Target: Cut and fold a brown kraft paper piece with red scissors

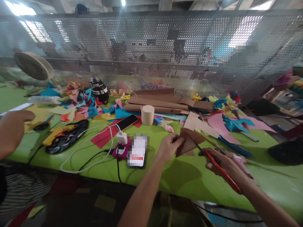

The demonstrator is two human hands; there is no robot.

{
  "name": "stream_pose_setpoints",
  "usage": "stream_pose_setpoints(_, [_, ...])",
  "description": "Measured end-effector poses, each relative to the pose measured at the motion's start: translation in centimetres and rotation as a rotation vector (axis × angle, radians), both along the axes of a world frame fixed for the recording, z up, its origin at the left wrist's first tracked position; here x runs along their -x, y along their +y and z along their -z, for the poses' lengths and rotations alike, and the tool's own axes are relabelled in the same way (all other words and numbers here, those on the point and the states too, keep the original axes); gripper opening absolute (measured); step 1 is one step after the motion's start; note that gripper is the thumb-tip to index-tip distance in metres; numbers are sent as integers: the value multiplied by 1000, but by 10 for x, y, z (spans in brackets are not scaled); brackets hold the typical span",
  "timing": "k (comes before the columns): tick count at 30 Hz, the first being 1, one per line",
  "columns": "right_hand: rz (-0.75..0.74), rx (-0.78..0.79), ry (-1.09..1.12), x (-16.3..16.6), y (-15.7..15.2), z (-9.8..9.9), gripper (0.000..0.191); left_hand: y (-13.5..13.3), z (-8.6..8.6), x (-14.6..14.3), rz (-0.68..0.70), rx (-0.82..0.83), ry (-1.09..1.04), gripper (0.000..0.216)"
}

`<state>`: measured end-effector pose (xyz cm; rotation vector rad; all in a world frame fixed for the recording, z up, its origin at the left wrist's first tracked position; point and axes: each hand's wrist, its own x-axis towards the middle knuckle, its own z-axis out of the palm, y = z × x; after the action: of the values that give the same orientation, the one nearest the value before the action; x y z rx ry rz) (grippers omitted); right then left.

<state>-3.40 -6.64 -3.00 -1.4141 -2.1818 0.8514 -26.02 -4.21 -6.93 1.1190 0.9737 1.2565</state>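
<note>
My left hand (169,145) pinches a piece of brown paper (189,141) and holds it up over the green table (189,179). In my right hand (224,164) are red-handled scissors (220,168), gripped tight, with the blades reaching up into the brown paper's edge. Both hands are near the table's front edge, right of centre.
A phone (137,151), a white charger (121,137) with cables, and another phone (127,121) lie left of my hands. A paper tape roll (147,114), brown card strips (156,101) and several coloured paper scraps fill the back. Another person's hand (11,129) is at far left. A perforated metal screen (165,47) stands behind.
</note>
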Motion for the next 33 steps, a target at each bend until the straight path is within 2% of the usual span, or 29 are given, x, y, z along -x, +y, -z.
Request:
stream_pose_setpoints(5, [42,-5,58,-14,5,22,47,0,1,0,4,3,3,40])
stream_pose_setpoints(9, [0,-21,23,-27,7,30,48,-1,0,0,35,10,-29,42])
stream_pose_setpoints(17, [-40,-21,-39,-25,4,25,60,-4,-5,-3,108,23,-21,43])
stream_pose_setpoints(33, [22,-24,25,-20,6,22,48,-4,-1,-2,136,48,-48,49])
